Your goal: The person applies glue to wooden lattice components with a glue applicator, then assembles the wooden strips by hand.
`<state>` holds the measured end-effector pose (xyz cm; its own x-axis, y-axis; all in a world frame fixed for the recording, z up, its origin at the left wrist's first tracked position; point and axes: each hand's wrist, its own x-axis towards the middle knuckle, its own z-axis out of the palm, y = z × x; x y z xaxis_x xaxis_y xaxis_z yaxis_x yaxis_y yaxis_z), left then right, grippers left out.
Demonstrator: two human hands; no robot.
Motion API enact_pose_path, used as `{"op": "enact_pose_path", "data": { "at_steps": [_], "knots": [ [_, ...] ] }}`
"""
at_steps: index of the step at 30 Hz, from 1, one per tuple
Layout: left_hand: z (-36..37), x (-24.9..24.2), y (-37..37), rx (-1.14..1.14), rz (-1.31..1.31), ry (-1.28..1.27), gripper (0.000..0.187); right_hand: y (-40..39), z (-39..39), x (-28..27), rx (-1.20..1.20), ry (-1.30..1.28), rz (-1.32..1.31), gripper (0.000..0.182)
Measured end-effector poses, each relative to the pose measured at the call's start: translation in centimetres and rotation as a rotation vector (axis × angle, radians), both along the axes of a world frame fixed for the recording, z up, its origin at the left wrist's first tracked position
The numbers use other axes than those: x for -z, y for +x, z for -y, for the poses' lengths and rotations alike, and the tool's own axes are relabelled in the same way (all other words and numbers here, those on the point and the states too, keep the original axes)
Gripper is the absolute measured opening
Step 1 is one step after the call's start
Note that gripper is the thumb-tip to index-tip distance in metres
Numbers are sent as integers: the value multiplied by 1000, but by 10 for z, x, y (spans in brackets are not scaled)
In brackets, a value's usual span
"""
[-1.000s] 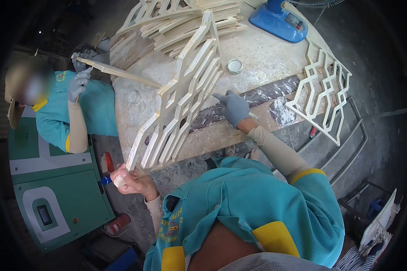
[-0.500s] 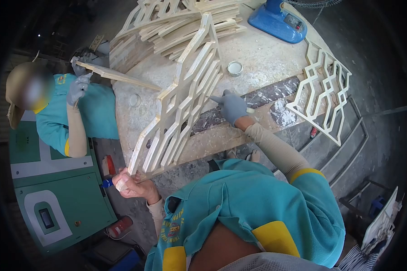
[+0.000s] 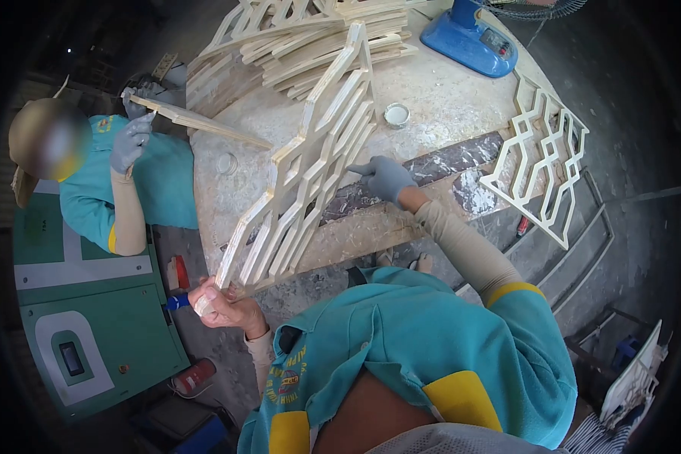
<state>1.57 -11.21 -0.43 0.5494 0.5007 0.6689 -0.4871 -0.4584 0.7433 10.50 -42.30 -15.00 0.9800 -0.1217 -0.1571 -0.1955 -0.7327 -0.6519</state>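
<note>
Lifting off the dark strip, the gloved right hand (image 3: 386, 178) now hovers with loose, empty fingers beside the pale wooden lattice panel (image 3: 303, 163), index finger pointing at its frame. That panel stands tilted on edge across the round dusty desk (image 3: 446, 98). At the desk's near left edge, the bare left hand (image 3: 219, 306) grips the panel's lower corner. A small white tin (image 3: 396, 115) sits mid-desk. At the far left edge, a co-worker's gloved hand (image 3: 131, 140) holds another wooden piece (image 3: 197, 121).

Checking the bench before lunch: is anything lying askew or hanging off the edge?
Yes: the white geometric lattice panel overhangs the round worktable's right edge, partly unsupported. White splotches are smeared beside it.
</note>
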Motion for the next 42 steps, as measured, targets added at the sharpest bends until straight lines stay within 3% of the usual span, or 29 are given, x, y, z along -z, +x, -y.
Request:
{"op": "enact_pose_path", "data": {
  "at_steps": [2, 7, 9, 10, 13, 16, 19, 21, 25, 28, 31, 33, 36, 40, 42],
  "knots": [
    [-2, 2, 2, -14, 12, 5, 29, 1, 12, -26, -112, 199, -114, 38],
    [1, -1, 0, -31, -3, 19, 30, -16, 7, -36, -9, -4, -24, 36],
    [-2, 1, -1, -27, -17, 24, 30, -19, 22, -34, -142, 314, -145, 36],
    [-5, 3, 2, -39, -3, 35, 31, -19, 24, -33, -139, 312, -145, 36],
    [-4, 0, 6, 11, 10, 31, 32, -20, 25, -23, -52, 266, -160, 37],
    [-11, 4, 9, 59, 39, 15, 32, -16, 7, -19, -15, 79, 56, 39],
    [-8, 3, 10, 54, 52, 5, 32, -26, -8, -22, -78, -37, 71, 39],
    [-7, 2, 9, 51, 46, -3, 32, -29, -11, -23, -126, -248, 133, 41],
    [-11, 5, 9, 19, 69, 49, 33, -25, -3, -21, -80, -290, 246, 45],
    [-10, 5, 9, 16, 70, 64, 33, -24, -12, -21, 13, -141, 166, 43],
    [-12, 6, 5, -22, 21, 51, 33, -22, -12, -27, -41, -120, 42, 40],
    [-12, 7, 3, -59, -29, 31, 33, -14, 0, -31, -110, 78, -85, 37],
    [-11, 7, 5, -39, -20, 20, 32, -5, 11, -22, -11, 62, 52, 37],
    [-7, 2, 6, 47, -9, -84, 30, -9, 0, -21, 1, -91, 36, 36],
    [-4, 0, 7, 51, 0, -115, 30, -11, 6, -15, -72, 213, -115, 37]
  ]
}}
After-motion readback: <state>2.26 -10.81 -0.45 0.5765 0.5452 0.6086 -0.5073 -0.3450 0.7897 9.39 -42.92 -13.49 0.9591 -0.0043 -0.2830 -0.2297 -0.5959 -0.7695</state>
